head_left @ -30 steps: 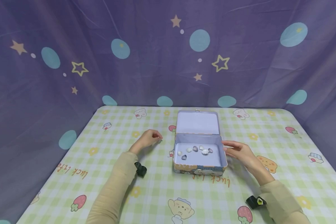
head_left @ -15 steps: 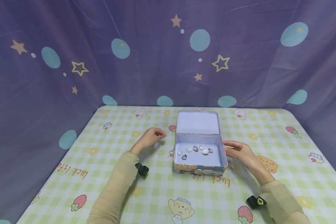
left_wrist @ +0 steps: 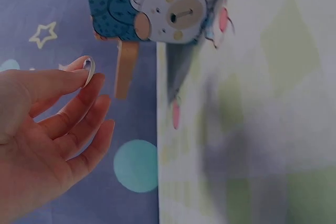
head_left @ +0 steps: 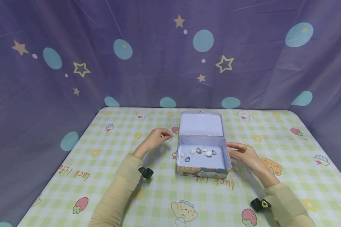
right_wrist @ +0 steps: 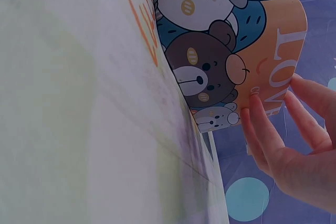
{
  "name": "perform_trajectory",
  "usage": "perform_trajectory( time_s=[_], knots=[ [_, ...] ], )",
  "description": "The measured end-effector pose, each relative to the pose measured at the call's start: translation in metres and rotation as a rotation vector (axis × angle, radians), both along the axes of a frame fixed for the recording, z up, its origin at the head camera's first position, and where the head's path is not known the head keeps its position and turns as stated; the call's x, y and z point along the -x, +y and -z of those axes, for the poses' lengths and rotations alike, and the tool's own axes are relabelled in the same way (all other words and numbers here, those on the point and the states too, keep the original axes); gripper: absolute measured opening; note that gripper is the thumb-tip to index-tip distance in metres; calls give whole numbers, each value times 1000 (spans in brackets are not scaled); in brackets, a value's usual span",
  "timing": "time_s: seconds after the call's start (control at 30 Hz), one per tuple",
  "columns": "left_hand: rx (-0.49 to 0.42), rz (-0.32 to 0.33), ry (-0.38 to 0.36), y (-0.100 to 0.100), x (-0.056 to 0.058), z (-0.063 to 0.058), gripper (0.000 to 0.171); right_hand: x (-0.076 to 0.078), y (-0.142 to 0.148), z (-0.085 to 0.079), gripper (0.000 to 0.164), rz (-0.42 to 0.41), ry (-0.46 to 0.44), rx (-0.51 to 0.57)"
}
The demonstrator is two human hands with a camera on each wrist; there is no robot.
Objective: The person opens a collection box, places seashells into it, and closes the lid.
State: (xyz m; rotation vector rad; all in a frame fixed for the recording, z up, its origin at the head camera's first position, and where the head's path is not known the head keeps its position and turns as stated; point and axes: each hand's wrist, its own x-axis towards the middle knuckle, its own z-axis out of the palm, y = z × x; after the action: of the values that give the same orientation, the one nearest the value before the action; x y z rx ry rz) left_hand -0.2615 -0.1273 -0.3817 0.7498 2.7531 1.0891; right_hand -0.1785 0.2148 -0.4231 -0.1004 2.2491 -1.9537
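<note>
My left hand (head_left: 157,138) is above the cloth, just left of the open tin box (head_left: 203,172). Between thumb and finger it pinches a small pale seashell (left_wrist: 90,71), which shows edge-on in the left wrist view. Several small white and purplish shells, among them a purple-grey shell (head_left: 187,159), lie spread over the box's floor. With fairly straight fingers, my right hand (head_left: 248,158) touches the right outer wall of the box. In the right wrist view these fingertips (right_wrist: 255,99) rest on the wall's printed bear pattern.
The box's lid (head_left: 201,124) stands tipped back behind it. A green and white checked cloth (head_left: 147,201) covers the table, and a purple curtain (head_left: 159,85) hangs along the back and sides. Each wrist wears a small black camera.
My left hand has moved to the right, closer to the box, carrying the shell. The right hand and the box have stayed in place.
</note>
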Motion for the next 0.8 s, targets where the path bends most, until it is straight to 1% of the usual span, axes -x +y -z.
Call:
perform_trajectory(
  time_s=[0.2, 0.4, 0.8],
  knots=[
    [-28, 44, 45, 8, -7, -9, 13, 1, 1, 1, 55, 1, 0, -7],
    [-26, 84, 89, 17, -10, -12, 13, 1, 1, 2, 55, 2, 1, -9],
    [-9, 179, 105, 34, -19, -18, 14, 1, 1, 2, 55, 4, 1, -9]
  ],
)
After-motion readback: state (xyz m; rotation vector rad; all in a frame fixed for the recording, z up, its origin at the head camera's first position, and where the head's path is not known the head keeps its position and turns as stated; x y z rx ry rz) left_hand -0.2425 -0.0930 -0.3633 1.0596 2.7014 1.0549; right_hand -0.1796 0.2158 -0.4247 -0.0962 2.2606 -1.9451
